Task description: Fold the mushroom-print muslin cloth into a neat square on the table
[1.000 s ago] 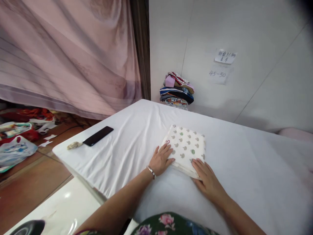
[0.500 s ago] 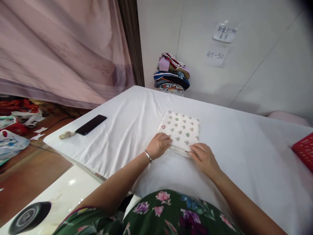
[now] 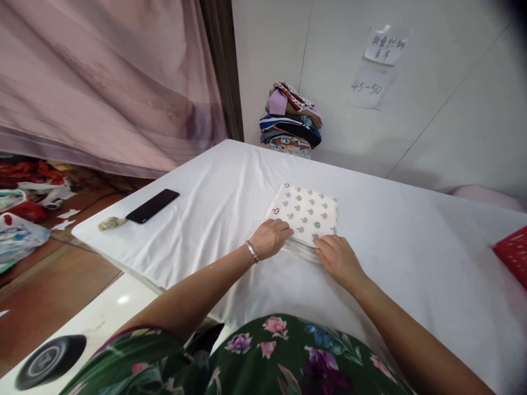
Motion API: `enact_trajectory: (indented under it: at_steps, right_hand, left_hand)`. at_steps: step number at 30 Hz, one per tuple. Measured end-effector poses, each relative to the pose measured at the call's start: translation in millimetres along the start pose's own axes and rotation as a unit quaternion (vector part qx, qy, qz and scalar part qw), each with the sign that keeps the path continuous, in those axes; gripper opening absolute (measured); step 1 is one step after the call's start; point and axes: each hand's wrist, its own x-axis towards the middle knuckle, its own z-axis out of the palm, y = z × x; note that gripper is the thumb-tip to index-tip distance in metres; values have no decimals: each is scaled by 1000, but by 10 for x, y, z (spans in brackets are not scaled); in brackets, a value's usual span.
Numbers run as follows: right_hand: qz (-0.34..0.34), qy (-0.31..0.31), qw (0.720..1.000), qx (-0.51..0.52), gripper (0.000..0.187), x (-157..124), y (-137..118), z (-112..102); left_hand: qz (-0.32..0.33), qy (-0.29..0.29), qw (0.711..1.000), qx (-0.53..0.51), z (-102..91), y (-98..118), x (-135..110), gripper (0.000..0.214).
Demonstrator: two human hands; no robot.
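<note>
A folded white cloth (image 3: 307,211) printed with grey, green and red mushroom-like shapes lies in several layers on the white-covered table (image 3: 206,203). My left hand (image 3: 272,237), with a silver bracelet at its wrist, has its fingers closed on the near left corner of the cloth. At the near right corner, my right hand (image 3: 336,258) pinches the top layer's edge between thumb and fingers. Between the two hands the near edge is slightly lifted, and lower layers show beneath it.
A black phone (image 3: 153,206) with a fluffy strap lies at the table's left. Folded fabrics (image 3: 291,120) are stacked beyond the far edge, by the wall. A red perforated basket (image 3: 514,255) stands at the right edge. Pink curtain (image 3: 111,82) hangs at far left.
Both hands have gripped the cloth's near edge and raised its top layer slightly away from me. My right hand has shifted a little left. The view has tilted slightly.
</note>
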Motion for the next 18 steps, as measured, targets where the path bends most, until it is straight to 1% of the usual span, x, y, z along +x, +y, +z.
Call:
enact_trajectory:
  at_steps: [2, 5, 10, 14, 18]
  right_hand:
    - [-10, 10, 1000, 9, 22, -36, 13, 33]
    - [-22, 5, 1000, 15, 21, -64, 12, 77]
    - [-21, 21, 999, 19, 24, -76, -13, 112]
    - [-27, 21, 999, 28, 26, -110, -19, 122]
    - [-33, 34, 998, 35, 30, -153, -23, 162]
  left_hand:
    - [8, 22, 1000, 13, 32, -7, -39, 27]
    - [19, 35, 999, 15, 75, -8, -95, 26]
    - [-1, 52, 999, -17, 99, 2, -134, 27]
    - [-23, 50, 997, -56, 72, 41, -145, 25]
    - [-25, 42, 996, -78, 55, 60, -159, 23]
